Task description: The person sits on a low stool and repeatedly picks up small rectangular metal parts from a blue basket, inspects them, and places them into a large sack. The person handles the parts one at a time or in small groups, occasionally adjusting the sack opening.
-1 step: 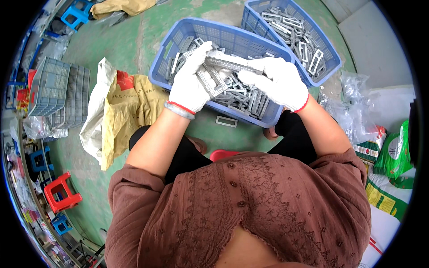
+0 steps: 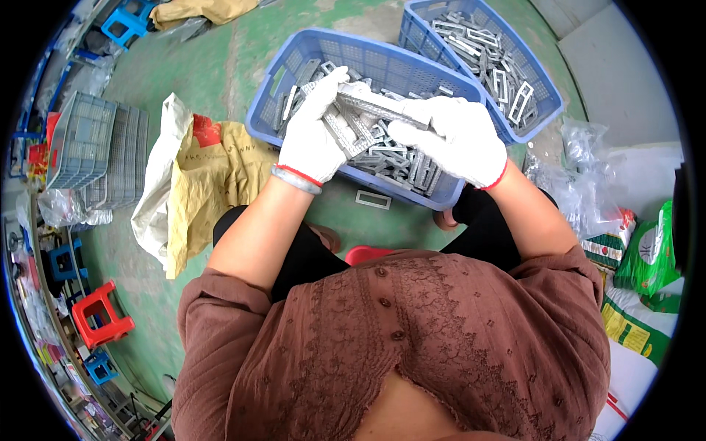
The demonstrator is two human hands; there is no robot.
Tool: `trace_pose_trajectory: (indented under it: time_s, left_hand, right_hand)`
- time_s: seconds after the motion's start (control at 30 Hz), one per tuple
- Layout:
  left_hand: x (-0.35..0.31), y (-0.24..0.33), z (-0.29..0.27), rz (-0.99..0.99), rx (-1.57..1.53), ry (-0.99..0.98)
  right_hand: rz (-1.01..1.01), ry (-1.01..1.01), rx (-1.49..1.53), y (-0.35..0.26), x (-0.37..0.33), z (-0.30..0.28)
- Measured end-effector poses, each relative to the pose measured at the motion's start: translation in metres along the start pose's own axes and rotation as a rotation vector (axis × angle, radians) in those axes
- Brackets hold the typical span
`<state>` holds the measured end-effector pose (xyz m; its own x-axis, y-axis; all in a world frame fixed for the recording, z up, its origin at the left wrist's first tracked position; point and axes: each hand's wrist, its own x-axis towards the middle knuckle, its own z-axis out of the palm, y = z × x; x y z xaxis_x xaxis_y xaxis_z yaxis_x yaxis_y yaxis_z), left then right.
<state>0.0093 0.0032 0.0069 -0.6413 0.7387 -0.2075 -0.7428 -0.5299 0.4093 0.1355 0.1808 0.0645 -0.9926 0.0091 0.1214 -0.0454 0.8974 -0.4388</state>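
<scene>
White gloves with red cuffs cover both hands, held above a blue plastic basket (image 2: 294, 42) of grey metal pieces. My left hand (image 2: 310, 140) is closed round a few grey rectangular metal frames (image 2: 351, 131). Between the two hands stretches another long narrow metal frame (image 2: 382, 104). Its right end is pinched by the thumb and fingers of my right hand (image 2: 465, 140), while its left end rests at my left fingers. Many loose frames (image 2: 397, 158) lie jumbled in the basket below, partly hidden by the hands.
A second blue basket (image 2: 544, 95) of metal frames stands at the far right. One single frame (image 2: 373, 200) lies on the green floor. Yellow and white sacks (image 2: 213, 176), grey crates (image 2: 84, 147) and a red stool (image 2: 103, 316) are on the left; clear plastic bags (image 2: 585, 176) on the right.
The metal frame between my hands and the right fingers on it have shifted very slightly. Nothing else differs visibly.
</scene>
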Motion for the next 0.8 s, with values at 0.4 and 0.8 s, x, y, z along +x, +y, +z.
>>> trace_pose_trajectory:
  time_s: [0.4,0.8]
  left_hand:
    - [-0.001,0.001,-0.001,-0.085,-0.042,-0.139]
    - [0.001,0.003,-0.003,0.041,0.092,-0.058]
  right_hand:
    - [-0.492,0.309,-0.229,0.008,-0.012,0.020]
    - [-0.098,-0.063,0.304,0.007,-0.008,0.034]
